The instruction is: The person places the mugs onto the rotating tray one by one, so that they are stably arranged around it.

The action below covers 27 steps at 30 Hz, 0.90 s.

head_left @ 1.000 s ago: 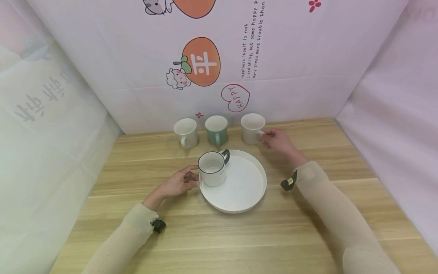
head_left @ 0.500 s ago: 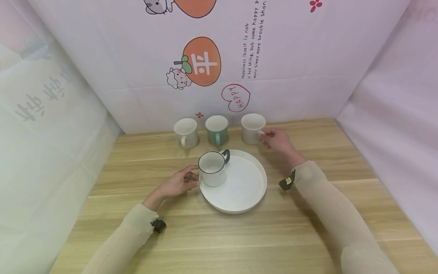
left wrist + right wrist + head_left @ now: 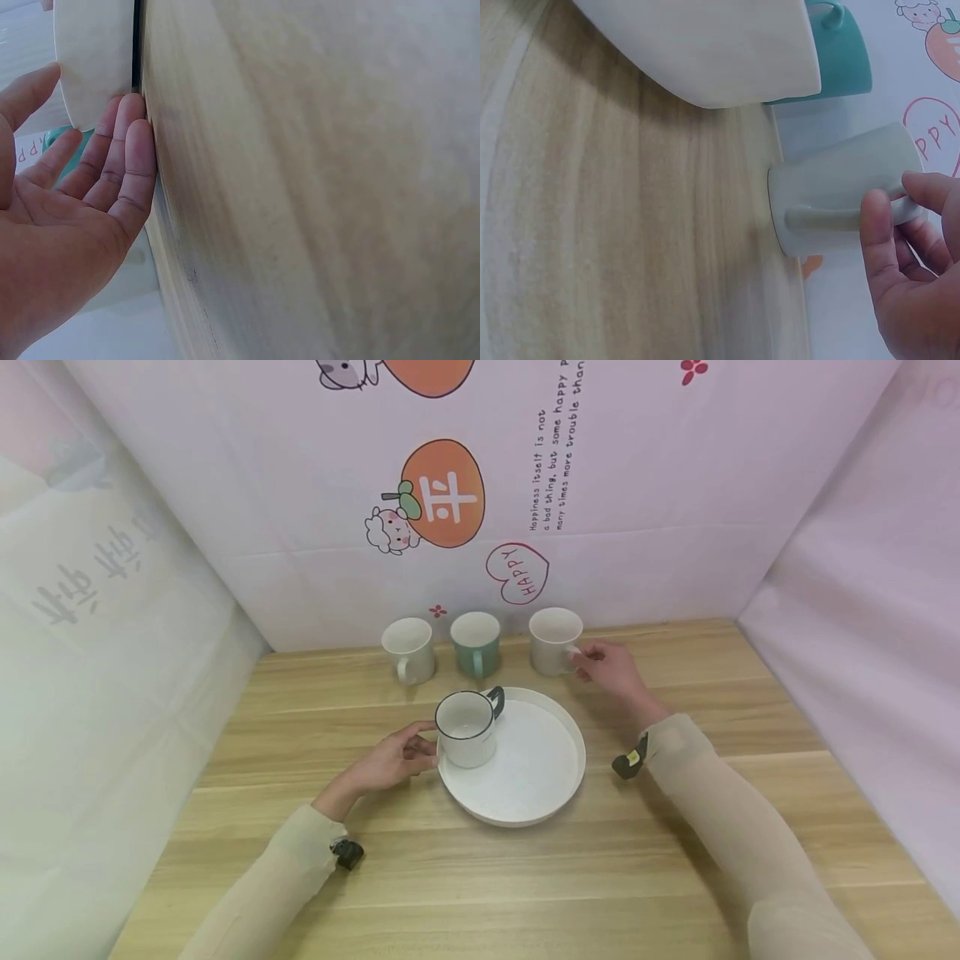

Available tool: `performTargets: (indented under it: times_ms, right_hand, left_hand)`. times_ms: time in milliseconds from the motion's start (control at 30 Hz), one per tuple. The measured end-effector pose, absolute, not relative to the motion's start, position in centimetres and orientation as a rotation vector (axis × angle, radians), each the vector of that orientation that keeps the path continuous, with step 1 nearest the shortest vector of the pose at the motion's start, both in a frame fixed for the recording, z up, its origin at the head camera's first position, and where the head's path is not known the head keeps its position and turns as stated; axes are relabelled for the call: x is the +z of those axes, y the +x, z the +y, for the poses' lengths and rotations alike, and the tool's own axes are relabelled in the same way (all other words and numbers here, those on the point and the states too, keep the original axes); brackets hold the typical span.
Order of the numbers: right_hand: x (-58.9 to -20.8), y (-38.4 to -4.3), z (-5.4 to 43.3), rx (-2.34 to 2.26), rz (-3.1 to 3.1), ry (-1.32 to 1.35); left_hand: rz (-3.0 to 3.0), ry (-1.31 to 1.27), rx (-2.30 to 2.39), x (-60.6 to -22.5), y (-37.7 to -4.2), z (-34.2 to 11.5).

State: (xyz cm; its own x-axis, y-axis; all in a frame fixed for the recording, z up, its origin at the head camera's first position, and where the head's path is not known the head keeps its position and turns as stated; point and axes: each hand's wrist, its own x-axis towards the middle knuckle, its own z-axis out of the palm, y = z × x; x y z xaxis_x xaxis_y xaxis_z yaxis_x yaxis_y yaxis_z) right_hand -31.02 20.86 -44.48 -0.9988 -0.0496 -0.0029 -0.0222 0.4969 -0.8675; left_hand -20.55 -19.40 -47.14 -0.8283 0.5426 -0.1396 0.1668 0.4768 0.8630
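My right hand (image 3: pixel 611 670) pinches the handle of a pale grey-white mug (image 3: pixel 549 657) at the back right. In the right wrist view, thumb and fingers meet at the upper part of that handle (image 3: pixel 821 219), and the mug's base is at the table. On the left, my left hand (image 3: pixel 390 762) lies beside a round white tray (image 3: pixel 525 785). Its relaxed fingers (image 3: pixel 135 169) reach the tray's outer wall in the left wrist view, with the thumb near the rim. A white mug with a black rim and black handle (image 3: pixel 468 748) stands upright on the tray's left side.
Behind the tray stand a teal mug (image 3: pixel 487 662) and another off-white mug (image 3: pixel 418 665), both upright with handles facing forward. A printed white cloth (image 3: pixel 637 485) hangs behind the wooden table (image 3: pixel 480 893), with more white cloth at both sides.
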Motion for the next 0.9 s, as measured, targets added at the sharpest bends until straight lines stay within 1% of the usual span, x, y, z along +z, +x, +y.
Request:
performTargets:
  times_ms: [900]
  right_hand:
    - [-44.22, -30.10, 20.88, -1.472, 2.783, -0.114]
  left_hand:
    - [2.336, 0.585, 1.289, -47.11, -20.58, -19.46]
